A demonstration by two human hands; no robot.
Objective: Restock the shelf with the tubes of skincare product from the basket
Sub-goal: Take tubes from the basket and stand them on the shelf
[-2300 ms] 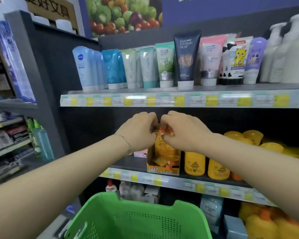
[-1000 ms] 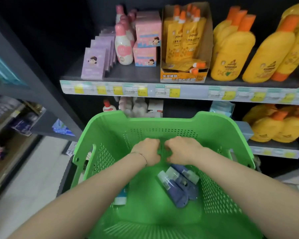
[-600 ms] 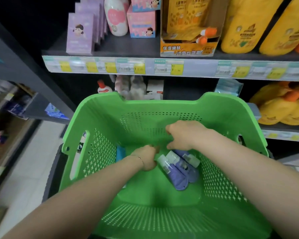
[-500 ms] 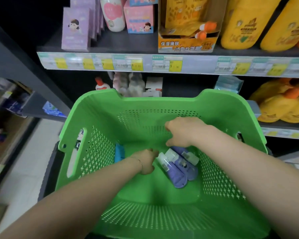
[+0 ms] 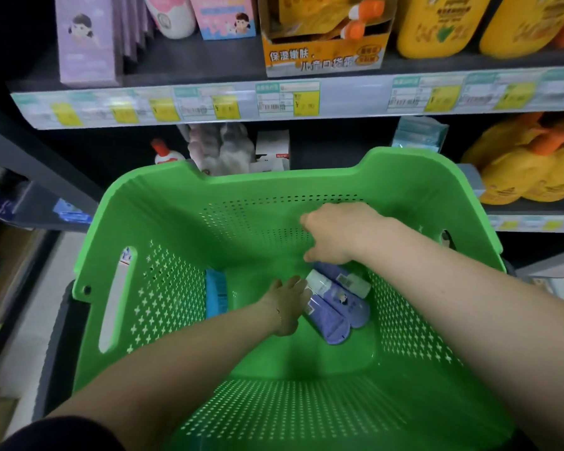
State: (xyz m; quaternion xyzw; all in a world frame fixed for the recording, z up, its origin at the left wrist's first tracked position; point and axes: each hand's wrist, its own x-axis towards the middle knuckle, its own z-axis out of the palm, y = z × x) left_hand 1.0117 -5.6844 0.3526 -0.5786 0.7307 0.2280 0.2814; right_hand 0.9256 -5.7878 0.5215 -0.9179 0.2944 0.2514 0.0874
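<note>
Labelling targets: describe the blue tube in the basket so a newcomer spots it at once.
Start at the green perforated plastic basket in front of the store shelves. On its floor, against the left wall, sits a flat blue plastic tube. It is alone and blue, while the purple white-capped tubes cluster to its right.
</note>
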